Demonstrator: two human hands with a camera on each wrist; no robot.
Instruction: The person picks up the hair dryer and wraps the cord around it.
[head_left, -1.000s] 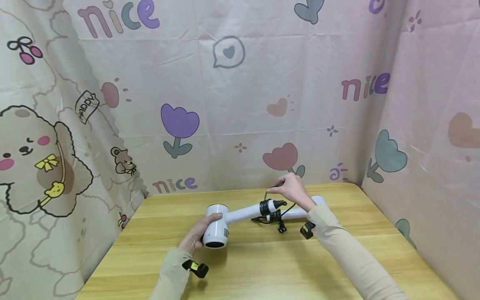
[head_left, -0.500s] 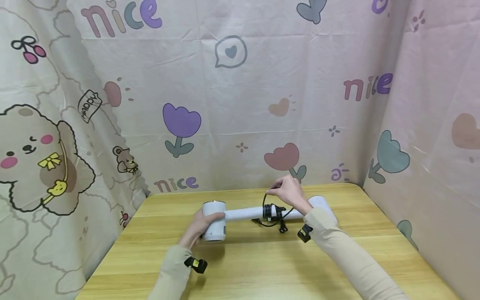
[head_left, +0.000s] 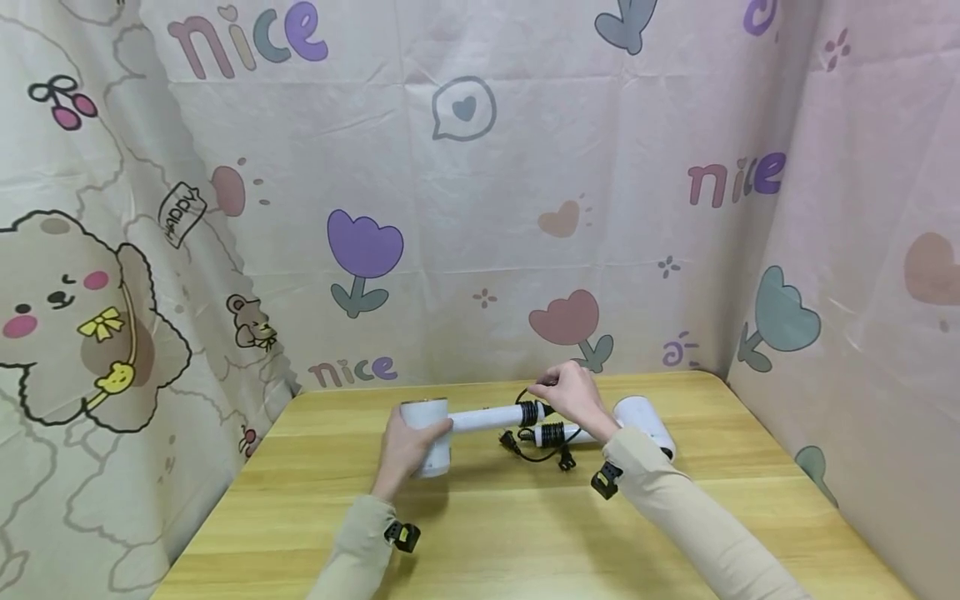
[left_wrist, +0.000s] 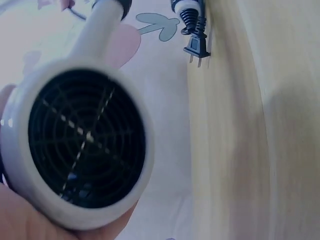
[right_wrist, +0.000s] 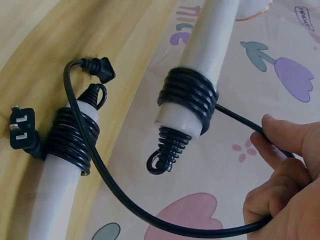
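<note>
My left hand (head_left: 402,450) grips a white hair dryer (head_left: 483,419) by its barrel, holding it above the table with the handle pointing right. Its round dark grille (left_wrist: 90,140) fills much of the left wrist view. Black cord (right_wrist: 187,97) is wound in several turns round the handle's end. My right hand (head_left: 576,395) pinches the cord's loose stretch (right_wrist: 237,117) between thumb and finger. From that hand the cord loops back to a plug (right_wrist: 106,71) hanging near the second dryer. That second white hair dryer (head_left: 639,414) lies on the table below my right forearm.
A wooden table (head_left: 495,542) lies under both hands. The second dryer's wound cord (right_wrist: 70,140) and its plug (right_wrist: 22,129) are close beside the held handle. A patterned curtain (head_left: 465,208) stands behind the table and along both sides.
The held dryer has turned, so its dark lower opening no longer shows in the head view. It has shifted slightly left, and my right hand has come down a little with the cord.
</note>
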